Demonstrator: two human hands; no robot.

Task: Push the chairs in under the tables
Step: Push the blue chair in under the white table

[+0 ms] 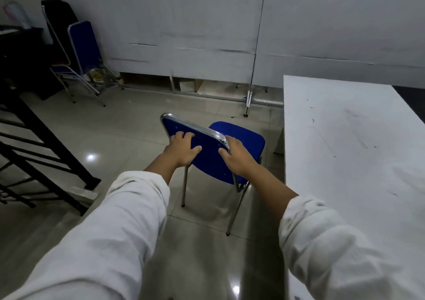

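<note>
Both white sleeves (128, 226) fill the bottom of the frame, reaching up toward the middle. Left hand (182, 149) is clamped on the backrest of the blue chair (207, 148), fingers curled over the top rail; right hand (238, 156) wraps the right edge of that same backrest, thumb on the blue panel. So both hands are closed on the chair, which sits mid-frame on the tiled floor (115, 127), seat pointing away and a bit right, legs looking planted.

White table (345, 138) runs down the right side, just beside the chair, but the chair isn't under it yet. I'd say this is the grab-and-aim step: next it needs swinging right so the seat faces the table edge, then a straight shove.

Farther back, upper left, more blue chairs (80, 53) stand by the grey wall (184, 23).
</note>
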